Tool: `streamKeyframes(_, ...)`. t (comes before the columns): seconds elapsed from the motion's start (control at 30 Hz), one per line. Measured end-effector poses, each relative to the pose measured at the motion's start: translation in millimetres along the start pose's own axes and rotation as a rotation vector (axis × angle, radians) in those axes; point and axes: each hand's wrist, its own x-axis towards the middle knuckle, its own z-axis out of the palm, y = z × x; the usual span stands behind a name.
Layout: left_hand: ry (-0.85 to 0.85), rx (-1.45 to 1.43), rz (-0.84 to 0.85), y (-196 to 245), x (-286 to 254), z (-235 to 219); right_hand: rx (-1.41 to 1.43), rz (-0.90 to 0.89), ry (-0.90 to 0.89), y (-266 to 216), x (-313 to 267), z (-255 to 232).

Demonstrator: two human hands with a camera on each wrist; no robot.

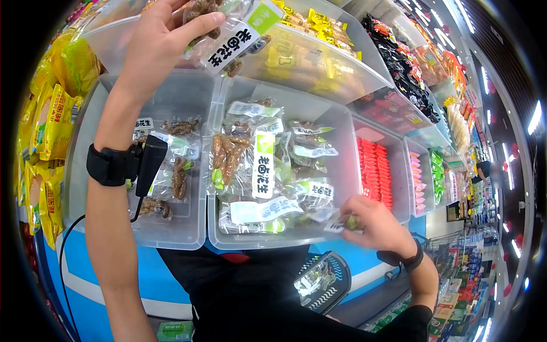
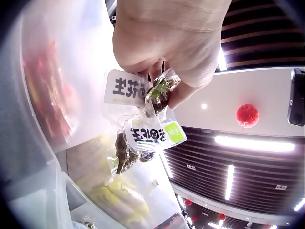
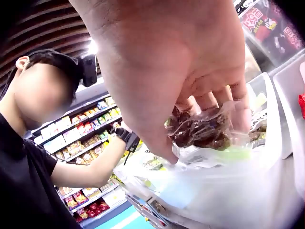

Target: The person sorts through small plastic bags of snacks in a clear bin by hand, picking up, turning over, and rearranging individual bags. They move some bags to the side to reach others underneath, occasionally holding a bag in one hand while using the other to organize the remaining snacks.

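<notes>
My left hand is raised over the upper bins and grips clear snack packets with white and green labels; in the left wrist view the packets dangle beneath the curled fingers of the hand. At the near right corner of the middle bin, my right hand pinches another packet. Close up in the right wrist view, dark contents show in that packet between the thumb and fingers of the hand. Similar packets lie piled in the middle bin.
Left of it, another bin holds fewer packets. Red packets fill a bin to the right, and yellow ones stand in an upper bin. Yellow bags hang at the far left. A dark basket is below, by the person's legs.
</notes>
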Motion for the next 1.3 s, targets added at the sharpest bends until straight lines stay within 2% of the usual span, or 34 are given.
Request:
streamKeyframes(0.03, -0.01, -0.031, 0.002, -0.5, 0.0, -0.7, 0.071, 0.072, 0.02, 3.3, 0.6, -1.6)
streamKeyframes(0.1, 0.001, -0.034, -0.007, 0.9, -0.5, 0.3, 0.098, 0.052, 0.08, 14.9, 6.7, -8.5)
streamKeyframes(0.17, 0.008, -0.04, -0.016, 1.6, -1.0, 1.2, 0.298, 0.102, -0.054, 26.3, 15.2, -25.1)
streamKeyframes(0.23, 0.002, -0.03, -0.016, 1.1, -0.8, 1.8, 0.503, 0.255, -0.081, 34.8, 22.4, -33.2)
streamKeyframes(0.3, 0.001, -0.026, -0.016, 1.4, -0.9, 2.1, 0.56, 0.425, -0.146, 9.6, 38.4, -48.2)
streamKeyframes(0.33, 0.003, -0.019, -0.015, 2.3, -0.6, 1.4, 0.559, 0.423, -0.145, 11.4, 40.0, -44.9)
streamKeyframes(0.37, 0.005, -0.017, -0.013, 5.1, -0.7, 1.1, 0.432, 0.343, -0.073, 16.3, 42.2, -39.2)
streamKeyframes(0.4, -0.009, -0.02, -0.054, 10.0, -1.4, 1.7, 0.304, 0.262, -0.003, 19.0, 44.4, -34.4)
streamKeyframes(0.43, -0.021, -0.021, -0.098, 13.0, -2.4, 1.4, 0.303, 0.257, -0.008, 17.6, 45.5, -29.7)
streamKeyframes(0.5, -0.007, -0.024, -0.076, 3.3, -2.1, 0.8, -0.059, -0.127, 0.119, 10.7, 43.1, -15.5)
streamKeyframes(0.53, -0.001, -0.032, -0.052, -0.5, -1.6, 1.3, -0.078, -0.108, 0.094, 1.2, 38.0, -10.9)
streamKeyframes(0.63, -0.011, -0.033, -0.048, -1.2, -1.7, 1.2, -0.22, -0.246, 0.221, -13.3, 25.9, -4.4)
streamKeyframes(0.67, -0.01, -0.033, -0.052, -1.8, -2.5, 1.2, -0.217, -0.245, 0.218, -12.2, 26.4, -4.4)
streamKeyframes(0.73, -0.026, -0.079, -0.058, -2.9, -1.9, 3.8, -0.112, -0.184, 0.051, -9.2, 26.2, -4.9)
streamKeyframes(0.77, -0.031, -0.083, -0.056, -4.0, -1.2, 4.1, -0.112, -0.179, 0.055, -6.9, 26.5, -3.5)
streamKeyframes(0.83, -0.046, 0.016, 0.008, -4.8, -1.2, 3.0, -0.028, -0.104, -0.06, 0.7, 30.1, 2.1)
streamKeyframes(0.97, -0.03, 0.062, -0.063, 2.5, -3.9, 4.2, 0.045, -0.11, -0.077, 13.0, 33.4, 5.5)
streamKeyframes(1.03, -0.043, 0.068, -0.074, -1.9, -2.9, 2.7, 0.241, 0.006, -0.217, 20.2, 35.6, -8.2)
streamKeyframes(1.07, -0.044, 0.067, -0.072, -3.3, -2.0, 1.9, 0.358, -0.023, -0.306, 33.2, 36.5, -8.8)
streamKeyframes(1.17, -0.044, 0.091, -0.067, -4.4, -1.6, -0.5, 0.257, -0.084, -0.262, 34.2, 33.9, -3.6)
streamKeyframes(1.3, -0.035, 0.036, -0.09, 3.5, -4.6, 7.1, 0.286, -0.059, -0.276, 35.8, 34.4, -4.0)
